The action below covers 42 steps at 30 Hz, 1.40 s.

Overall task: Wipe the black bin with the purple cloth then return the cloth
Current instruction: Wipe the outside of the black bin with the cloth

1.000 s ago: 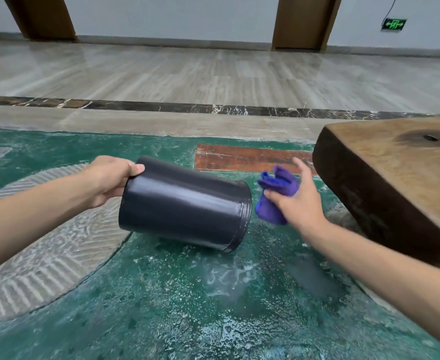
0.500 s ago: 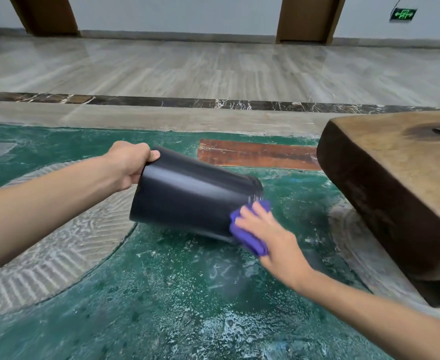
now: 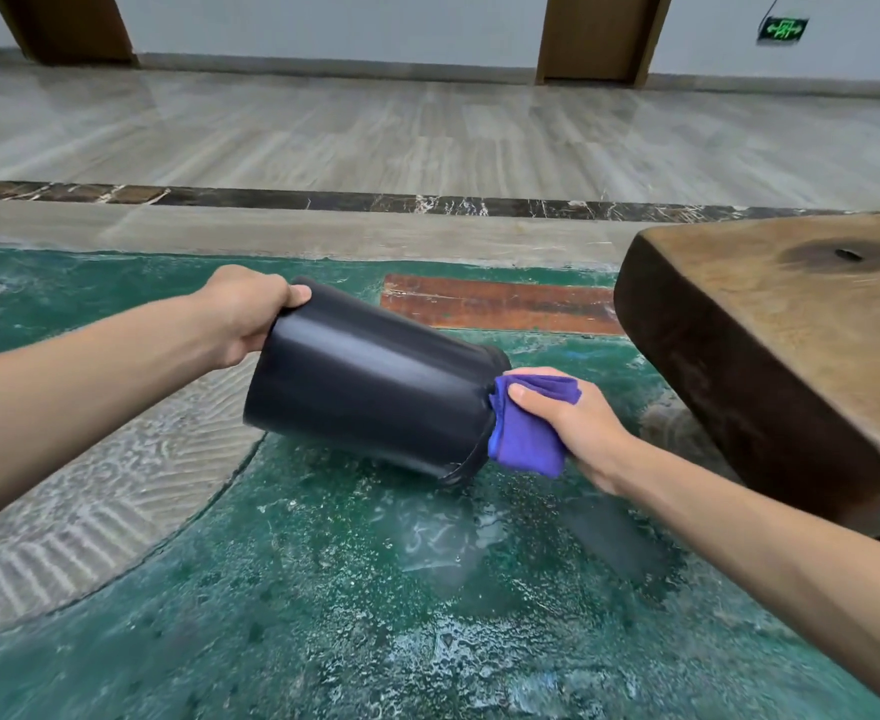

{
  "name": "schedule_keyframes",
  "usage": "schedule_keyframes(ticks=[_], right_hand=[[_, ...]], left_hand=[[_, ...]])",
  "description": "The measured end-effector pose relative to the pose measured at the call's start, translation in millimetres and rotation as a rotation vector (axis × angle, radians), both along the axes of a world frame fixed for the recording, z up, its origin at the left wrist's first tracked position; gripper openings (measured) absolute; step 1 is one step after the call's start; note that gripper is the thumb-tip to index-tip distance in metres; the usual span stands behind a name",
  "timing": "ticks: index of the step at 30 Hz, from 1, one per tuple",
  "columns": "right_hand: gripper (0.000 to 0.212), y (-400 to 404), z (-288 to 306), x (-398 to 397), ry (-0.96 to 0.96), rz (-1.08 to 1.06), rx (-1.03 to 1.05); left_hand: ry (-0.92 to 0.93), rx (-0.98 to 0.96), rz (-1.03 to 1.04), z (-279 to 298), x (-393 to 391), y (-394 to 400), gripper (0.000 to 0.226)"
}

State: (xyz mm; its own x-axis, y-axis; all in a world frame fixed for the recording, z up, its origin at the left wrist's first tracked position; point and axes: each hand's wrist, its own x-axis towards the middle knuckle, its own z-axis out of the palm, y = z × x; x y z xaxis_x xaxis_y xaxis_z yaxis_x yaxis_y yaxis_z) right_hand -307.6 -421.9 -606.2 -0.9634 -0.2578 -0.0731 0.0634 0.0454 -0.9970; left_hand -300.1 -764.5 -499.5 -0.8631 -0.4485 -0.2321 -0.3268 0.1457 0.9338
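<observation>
Fingers (image 3: pixel 297 295) of the left hand (image 3: pixel 243 314): curled over the base edge of the round, smooth black plastic bin (image 3: pixel 370 387), thumb hidden behind it; grip closed on the base.
Fingers (image 3: pixel 523 394) of the right hand (image 3: pixel 578 423): pressed together, pinching the folded soft purple microfibre cloth (image 3: pixel 526 439) against the bin's rim end.

Black bin: held clear of the floor, lying nearly on its side, base up-left, open mouth down-right toward the cloth. Position: above the wet, glossy green floor panel (image 3: pixel 323 589), just left of the thick dark wooden slab table (image 3: pixel 770 324).

Handling, judged: bin appears light and stiff, carried one-handed; its glossy wall looks slippery, so the base edge or the rim lip is the surer hold. Cloth is limp and compressible, best kept bunched in the palm and pressed flat to the wall.

Cloth's return place: not identifiable.
</observation>
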Motion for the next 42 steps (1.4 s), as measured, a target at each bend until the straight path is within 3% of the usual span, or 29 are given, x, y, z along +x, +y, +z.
schedule_keyframes(ticks=[3,6,11,18,23,29,34,38,42], right_hand=[[0.024,-7,5,-8,-0.028,-0.063,0.077],[0.024,-17,4,-13,-0.091,-0.259,0.058],[0.02,-28,8,-29,-0.175,-0.417,0.002],[0.021,-26,17,-40,-0.263,-0.475,0.006],[0.024,-20,34,-50,-0.281,-0.43,0.064],[0.026,-9,34,-51,-0.285,-0.335,0.148],[0.042,-5,43,-63,-0.147,-0.303,0.091],[0.033,4,58,-79,0.035,-0.269,0.398],[0.045,-10,61,-81,0.245,-0.154,0.716]], left_hand=[[0.003,0.037,-0.081,4,-5,5,0.022],[-0.023,0.032,-0.213,10,-13,9,0.022],[0.008,-0.303,-0.378,11,-5,-14,0.021],[0.078,-0.458,-0.443,-15,22,-30,0.011],[0.16,-0.31,-0.354,-2,21,-25,0.017],[0.122,-0.157,-0.365,-6,30,-20,0.027],[0.086,-0.107,-0.305,-9,22,-15,0.022],[0.086,-0.06,-0.253,-15,13,-13,0.017],[0.089,-0.031,-0.25,-20,10,-12,0.022]])
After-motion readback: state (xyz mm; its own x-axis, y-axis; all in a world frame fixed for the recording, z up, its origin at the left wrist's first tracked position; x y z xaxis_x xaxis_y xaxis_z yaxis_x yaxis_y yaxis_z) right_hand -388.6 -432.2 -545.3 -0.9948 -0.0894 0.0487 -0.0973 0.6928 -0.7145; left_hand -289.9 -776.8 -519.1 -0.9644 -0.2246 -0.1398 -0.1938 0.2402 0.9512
